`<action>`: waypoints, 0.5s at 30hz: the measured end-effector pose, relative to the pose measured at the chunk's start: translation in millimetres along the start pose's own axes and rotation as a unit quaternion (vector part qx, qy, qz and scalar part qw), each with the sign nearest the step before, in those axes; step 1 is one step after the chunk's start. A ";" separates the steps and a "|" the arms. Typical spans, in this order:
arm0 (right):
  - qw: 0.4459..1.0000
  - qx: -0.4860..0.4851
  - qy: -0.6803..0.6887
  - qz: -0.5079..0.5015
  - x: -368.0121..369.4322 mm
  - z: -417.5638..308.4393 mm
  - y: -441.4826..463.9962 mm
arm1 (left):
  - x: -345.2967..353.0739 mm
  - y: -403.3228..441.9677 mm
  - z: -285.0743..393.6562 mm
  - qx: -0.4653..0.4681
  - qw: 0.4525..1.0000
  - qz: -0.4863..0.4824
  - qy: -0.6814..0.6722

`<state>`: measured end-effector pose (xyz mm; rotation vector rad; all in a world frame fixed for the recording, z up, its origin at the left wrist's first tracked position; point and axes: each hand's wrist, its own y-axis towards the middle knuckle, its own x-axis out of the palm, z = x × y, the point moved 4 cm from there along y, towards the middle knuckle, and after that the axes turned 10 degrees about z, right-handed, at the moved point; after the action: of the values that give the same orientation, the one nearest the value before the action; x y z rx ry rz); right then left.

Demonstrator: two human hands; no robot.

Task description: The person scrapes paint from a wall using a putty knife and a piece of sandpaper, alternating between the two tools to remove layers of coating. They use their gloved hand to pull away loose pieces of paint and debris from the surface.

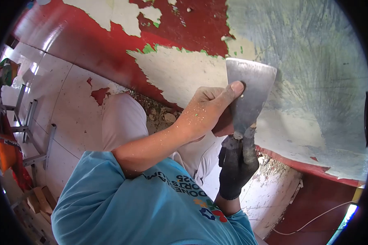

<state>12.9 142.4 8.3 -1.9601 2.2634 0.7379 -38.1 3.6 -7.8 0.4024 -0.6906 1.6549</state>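
Observation:
A broad putty knife with a flat grey metal blade is tilted up in front of the wall, its wide edge at the top. My right hand, in a dark, worn work glove, is closed around its handle, which the fingers mostly hide. My bare left hand, dusted with pale specks, is closed on the blade, thumb flat on its face; the other fingers are hidden. Beside the blade, under the left hand, shows a reddish-brown flat piece; I cannot tell what it is.
The curved surface ahead has peeling red paint, cream bare patches and a grey-green area. Paint flakes and crumbs litter the tiled floor. Metal frames stand at left. A thin cable runs at lower right.

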 end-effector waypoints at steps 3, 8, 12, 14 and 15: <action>1.000 -0.021 -0.006 -0.006 8.9 3.1 1.3 | -8.7 3.3 0.5 0.013 0.999 0.007 0.032; 0.999 -0.040 0.017 -0.022 5.3 7.5 4.4 | -1.1 -1.6 7.7 -0.005 0.999 -0.046 -0.016; 0.996 0.023 0.080 -0.033 13.5 7.0 8.1 | -9.6 7.2 0.0 0.030 0.999 0.031 0.030; 0.998 -0.047 0.039 -0.030 24.4 4.1 15.7 | -12.3 5.9 11.1 0.001 0.999 0.030 -0.014; 0.998 -0.038 0.035 -0.029 25.6 4.4 13.5 | -12.9 0.3 15.5 -0.009 0.999 0.032 -0.013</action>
<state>-5.8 121.6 -0.2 -2.1076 2.2378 0.7709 -37.5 -16.2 -4.0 0.3929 -0.7444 1.7040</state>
